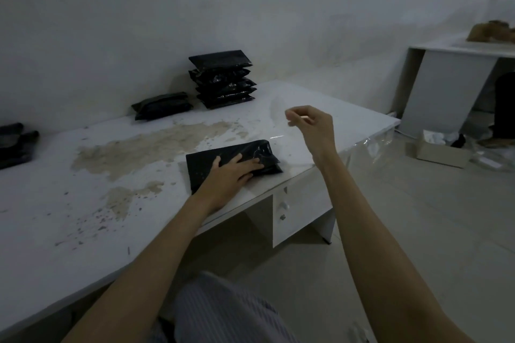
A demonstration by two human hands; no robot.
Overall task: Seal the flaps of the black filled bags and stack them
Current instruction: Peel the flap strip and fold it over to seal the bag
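A black filled bag (202,166) lies near the front right corner of the white table (69,217). Its flap end points right and looks crumpled. My left hand (234,172) presses flat on the bag with straight fingers. My right hand (315,125) is raised above and to the right of the bag, its thumb and fingers pinching what looks like a thin clear strip (305,119). A stack of several black bags (223,79) stands at the back of the table by the wall.
A single black bag (163,106) lies left of the stack, and more black bags (14,145) sit at the far left edge. The tabletop has brown stains. A second white desk (446,86) and an open box (437,150) on the floor are to the right.
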